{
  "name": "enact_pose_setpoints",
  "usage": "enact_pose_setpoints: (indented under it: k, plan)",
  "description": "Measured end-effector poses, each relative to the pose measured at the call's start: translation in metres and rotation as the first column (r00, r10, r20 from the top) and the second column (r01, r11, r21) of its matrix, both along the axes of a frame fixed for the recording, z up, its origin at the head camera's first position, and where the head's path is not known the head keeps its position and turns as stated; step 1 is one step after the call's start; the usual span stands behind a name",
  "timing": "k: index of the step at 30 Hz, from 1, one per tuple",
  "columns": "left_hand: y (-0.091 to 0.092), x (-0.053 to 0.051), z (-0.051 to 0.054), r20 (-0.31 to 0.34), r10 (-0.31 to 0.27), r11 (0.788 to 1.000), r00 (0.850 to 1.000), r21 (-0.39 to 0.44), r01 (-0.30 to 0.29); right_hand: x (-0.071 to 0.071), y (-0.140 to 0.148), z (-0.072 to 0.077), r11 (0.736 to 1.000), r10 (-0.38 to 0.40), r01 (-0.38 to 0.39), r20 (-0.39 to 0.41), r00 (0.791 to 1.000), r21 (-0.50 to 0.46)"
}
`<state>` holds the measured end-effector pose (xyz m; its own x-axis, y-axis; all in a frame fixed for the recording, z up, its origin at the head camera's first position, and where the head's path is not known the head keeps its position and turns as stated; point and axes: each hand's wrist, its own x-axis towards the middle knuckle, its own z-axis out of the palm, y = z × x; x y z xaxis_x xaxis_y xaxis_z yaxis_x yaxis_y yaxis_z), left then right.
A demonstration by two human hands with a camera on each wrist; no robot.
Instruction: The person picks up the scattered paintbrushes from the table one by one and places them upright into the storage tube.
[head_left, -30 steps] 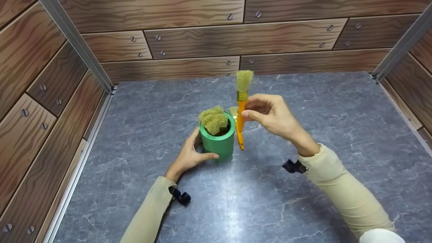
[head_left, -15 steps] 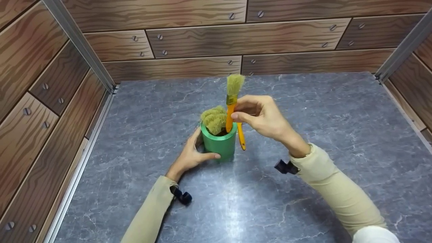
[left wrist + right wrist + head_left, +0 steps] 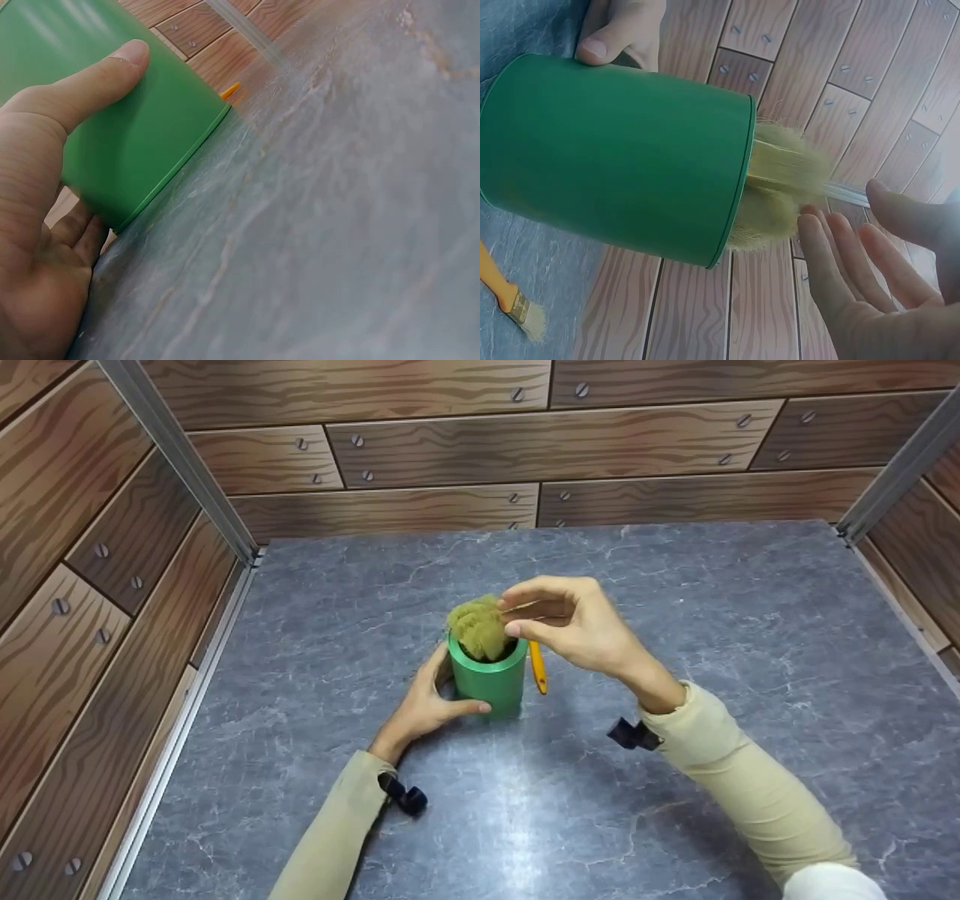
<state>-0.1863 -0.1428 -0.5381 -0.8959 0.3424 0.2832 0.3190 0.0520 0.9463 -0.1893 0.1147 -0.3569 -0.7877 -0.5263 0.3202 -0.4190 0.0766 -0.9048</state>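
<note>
The green cylindrical cup (image 3: 489,688) stands upright on the table, with my left hand (image 3: 421,706) holding its lower side, thumb in front and fingers behind. Several paintbrushes (image 3: 478,628) stand in it, bristles up and bunched above the rim. Beside those bristles is my right hand (image 3: 581,628), its fingers spread from the thumb and nothing held. In the right wrist view a blurred brush (image 3: 787,166) lies just off my fingertips, its metal band at the rim. Another paintbrush (image 3: 504,291), orange-handled, lies on the table just right of the cup; the head view shows mainly its handle.
The table top (image 3: 360,585) is grey and marble-patterned. Wood-look panels (image 3: 555,442) rise at the back and both sides, with metal corner posts (image 3: 187,465). A small black camera (image 3: 403,793) sits on the left wrist, another (image 3: 634,733) on the right.
My right hand has carried a paintbrush leftward over the cup and let it go; it has dropped handle-first in among the others. The left hand has stayed on the cup.
</note>
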Motion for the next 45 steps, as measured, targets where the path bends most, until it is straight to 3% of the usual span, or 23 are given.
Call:
enact_pose_setpoints:
  k: [7, 16, 26, 37, 45]
  plan:
    - [0.000, -0.001, 0.000, 0.007, 0.007, 1.000, 1.000, -0.008, -0.007, -0.002, 0.005, -0.003, 1.000, -0.029, 0.030, -0.007, 1.000, 0.006]
    - [0.000, -0.001, 0.002, -0.003, -0.004, 1.000, 1.000, -0.007, 0.004, -0.019, 0.011, -0.015, 0.988, -0.154, 0.153, 0.021, 0.988, 0.026]
    - [0.001, 0.000, 0.001, 0.024, 0.019, 0.999, 1.000, -0.037, -0.018, -0.046, 0.015, -0.050, 0.959, -0.259, 0.251, 0.049, 0.965, 0.135]
    - [0.001, 0.000, 0.000, 0.028, -0.008, 1.000, 1.000, -0.008, 0.008, -0.066, 0.015, -0.092, 0.894, -0.282, 0.268, -0.016, 0.959, 0.359]
    - [0.001, 0.001, 0.001, 0.043, 0.005, 1.000, 0.999, -0.009, -0.005, -0.073, 0.010, -0.108, 0.794, -0.292, 0.274, -0.055, 0.955, 0.543]
